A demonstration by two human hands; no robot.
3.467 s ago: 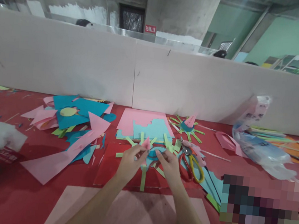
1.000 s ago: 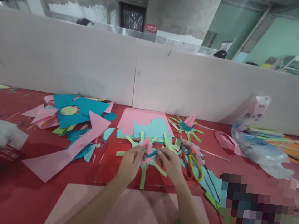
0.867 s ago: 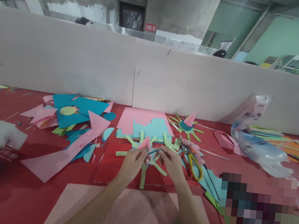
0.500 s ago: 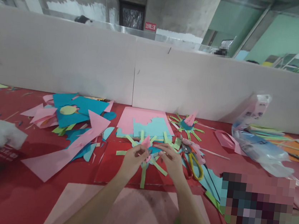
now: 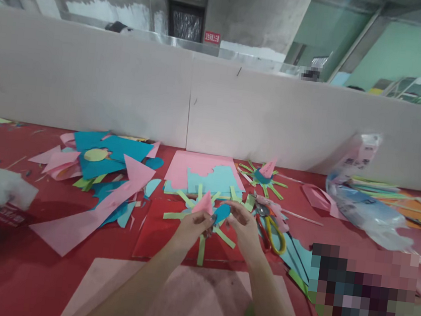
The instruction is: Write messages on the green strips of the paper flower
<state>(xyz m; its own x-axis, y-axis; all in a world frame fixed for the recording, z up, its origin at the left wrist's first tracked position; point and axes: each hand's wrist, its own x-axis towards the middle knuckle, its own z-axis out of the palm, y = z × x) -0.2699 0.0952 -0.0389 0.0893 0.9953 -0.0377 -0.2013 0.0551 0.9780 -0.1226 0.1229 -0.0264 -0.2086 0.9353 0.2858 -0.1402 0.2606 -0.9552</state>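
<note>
A small rounded piece of blue paper is raised between my two hands. My left hand pinches its lower left edge. My right hand has its fingers curled at the right edge, thumb and index closed on the paper. Just behind my left hand stands a pink paper cone, its lower part covered by my fingers. Light green paper strips spread out around the cone like rays, lying over a red board.
A similar finished-looking cone with green rays stands behind on the right. Scissors with red and yellow handles lie beside my right hand. Blue and pink paper scraps pile up on the left. A white partition closes off the back.
The blue paper piece has come up and tilted, showing its flat face between my hands. My left hand has shifted slightly down, and more of the pink cone shows.
</note>
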